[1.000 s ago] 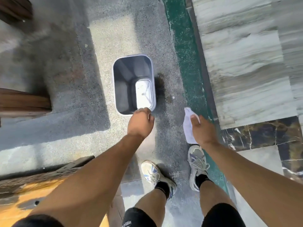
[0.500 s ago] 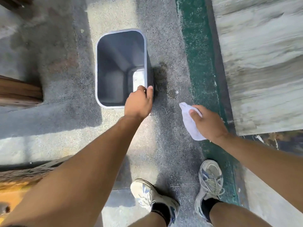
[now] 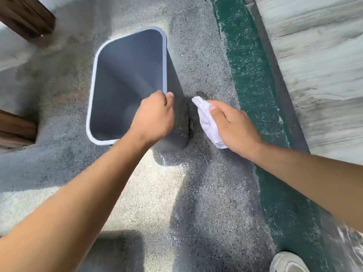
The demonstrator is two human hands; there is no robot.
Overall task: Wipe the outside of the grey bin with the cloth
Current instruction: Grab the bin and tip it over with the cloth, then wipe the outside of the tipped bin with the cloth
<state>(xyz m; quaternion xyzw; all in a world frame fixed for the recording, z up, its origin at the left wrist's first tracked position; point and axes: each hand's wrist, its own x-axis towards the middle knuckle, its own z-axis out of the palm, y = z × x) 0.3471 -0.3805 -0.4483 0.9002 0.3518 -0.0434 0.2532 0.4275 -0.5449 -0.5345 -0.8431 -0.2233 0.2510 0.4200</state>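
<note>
Speckled concrete floor [image 3: 206,193], green painted strip [image 3: 249,75] on the right. Grey bin [image 3: 125,85] stands mid-floor, open, looks tipped left. Left hand [image 3: 155,116] pinches its near-right rim. Right hand [image 3: 233,124] bunches the white cloth [image 3: 208,118] just beside the bin's right wall; contact unclear, probably not yet. Best: keep rim steadied, press cloth flat, stroke rim to base. Open floor right and near; shoe [image 3: 288,262] near-right.

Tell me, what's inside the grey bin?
The grey bin looks empty: only bare grey walls show. The left hand gripping its rim covers the near right corner, so that part stays hidden.
</note>
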